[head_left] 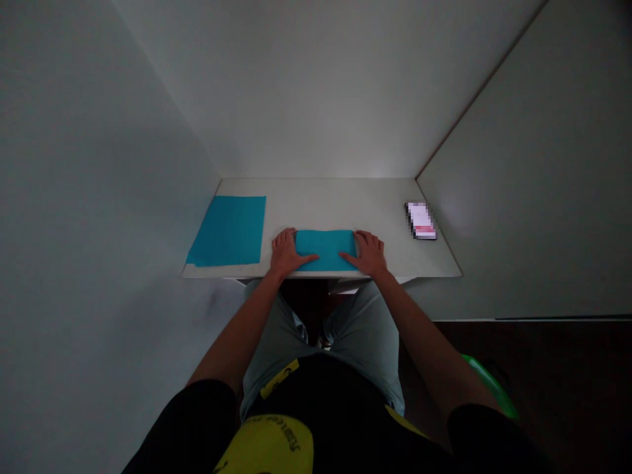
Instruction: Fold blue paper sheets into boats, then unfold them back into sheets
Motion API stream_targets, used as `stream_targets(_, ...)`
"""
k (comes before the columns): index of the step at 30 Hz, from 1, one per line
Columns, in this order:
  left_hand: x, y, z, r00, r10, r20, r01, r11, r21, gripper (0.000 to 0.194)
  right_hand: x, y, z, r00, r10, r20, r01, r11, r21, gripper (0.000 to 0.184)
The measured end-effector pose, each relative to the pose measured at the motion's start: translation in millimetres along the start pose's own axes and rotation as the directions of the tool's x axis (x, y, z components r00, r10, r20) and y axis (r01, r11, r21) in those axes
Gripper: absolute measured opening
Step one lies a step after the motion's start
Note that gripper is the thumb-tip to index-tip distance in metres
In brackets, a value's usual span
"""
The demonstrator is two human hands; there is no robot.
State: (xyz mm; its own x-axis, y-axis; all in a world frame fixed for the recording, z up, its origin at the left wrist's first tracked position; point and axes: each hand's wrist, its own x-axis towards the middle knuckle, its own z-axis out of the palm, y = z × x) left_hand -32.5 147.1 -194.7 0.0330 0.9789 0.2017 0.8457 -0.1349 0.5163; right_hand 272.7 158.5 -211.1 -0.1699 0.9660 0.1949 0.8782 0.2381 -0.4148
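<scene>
A folded turquoise sheet of paper (326, 249) lies at the front edge of a small white table (336, 201). My left hand (285, 252) rests flat on the paper's left end, fingers stretched out, thumb pointing right along its lower edge. My right hand (368, 253) lies flat on the right end in the same way, thumb pointing left. Neither hand grips anything. A second, unfolded turquoise sheet (228, 231) lies flat at the table's left side, apart from both hands.
A phone (421, 220) with a lit screen lies near the table's right edge. White walls close in the table at left, back and right. My knees sit under the front edge; a green object (486, 382) is on the dark floor at right.
</scene>
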Motion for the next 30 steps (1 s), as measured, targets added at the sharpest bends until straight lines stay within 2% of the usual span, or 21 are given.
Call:
stream_targets(4,-1,0,0.0,0.999,0.034,0.028,-0.032,0.997,-0.067,0.108,-1,-1,-2,1.0,-0.025,-0.004,0.025,0.999,0.04,0.091)
stream_targets(9,-1,-1,2.6,0.993,0.082,0.081,-0.069,0.987,-0.147,0.128,0,2,-3,0.998,-0.061,0.013,0.059,0.99,0.125,0.1)
stream_targets(11,-1,0,2.8,0.991,0.095,0.095,-0.081,0.986,-0.144,0.128,1,2,-2,0.998,-0.069,0.005,0.067,0.986,0.153,0.104)
stream_targets(14,-4,3,2.7,0.973,0.185,0.134,-0.168,0.977,-0.129,0.106,0,-2,-1,0.995,-0.1,-0.001,0.098,0.983,0.158,0.1)
stream_targets(17,-9,6,3.5,0.92,0.321,0.226,-0.306,0.947,-0.1,0.063,-7,-14,1,0.98,-0.189,0.059,0.181,0.976,0.121,0.074)
stream_targets(19,-13,8,4.4,0.881,0.377,0.285,-0.373,0.925,-0.069,0.053,-14,-23,2,0.947,-0.29,0.134,0.28,0.956,0.088,0.057)
stream_targets(21,-18,9,5.1,0.853,0.411,0.321,-0.422,0.906,-0.04,0.059,-23,-29,2,0.91,-0.366,0.193,0.363,0.93,0.053,0.053)
stream_targets(23,-22,10,5.3,0.837,0.431,0.336,-0.451,0.892,-0.02,0.071,-30,-33,2,0.895,-0.388,0.217,0.394,0.919,0.02,0.058)
stream_targets(30,-27,5,0.0,0.844,0.427,0.325,-0.44,0.897,-0.036,0.081,-34,-29,-1,0.888,-0.381,0.258,0.395,0.919,0.0,0.076)
